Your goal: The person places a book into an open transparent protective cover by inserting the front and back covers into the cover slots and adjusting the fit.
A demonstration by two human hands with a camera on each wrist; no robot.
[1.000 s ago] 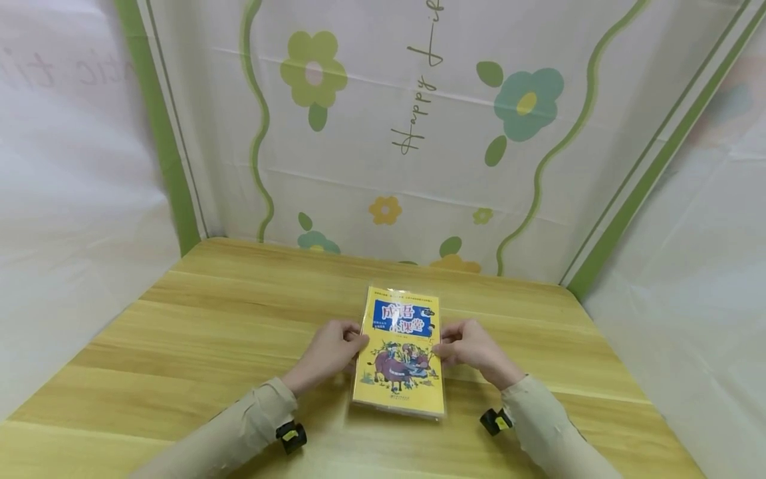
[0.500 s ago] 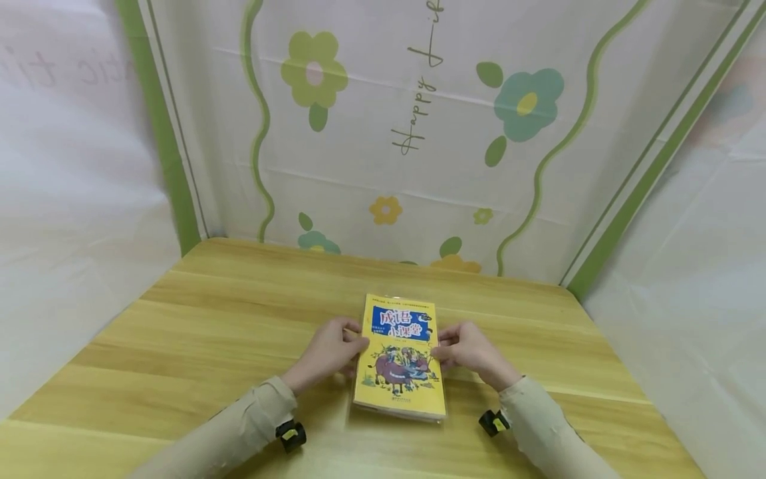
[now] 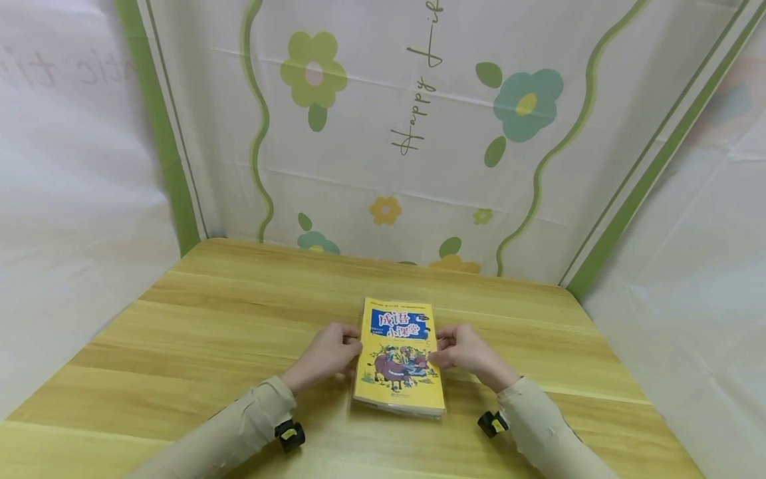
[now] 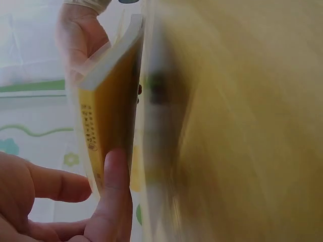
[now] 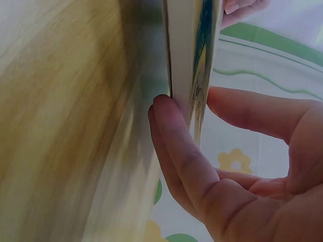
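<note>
We hold the book between both hands just above the table — left hand pinches its left edge, right hand its right, fingers curled under. Looks like set-down or lift; the next move needs an even, level grip.

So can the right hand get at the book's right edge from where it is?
Most likely yes: the right hand already pinches the book at that edge, the left hand grips the opposite edge, and nothing lies between.
</note>
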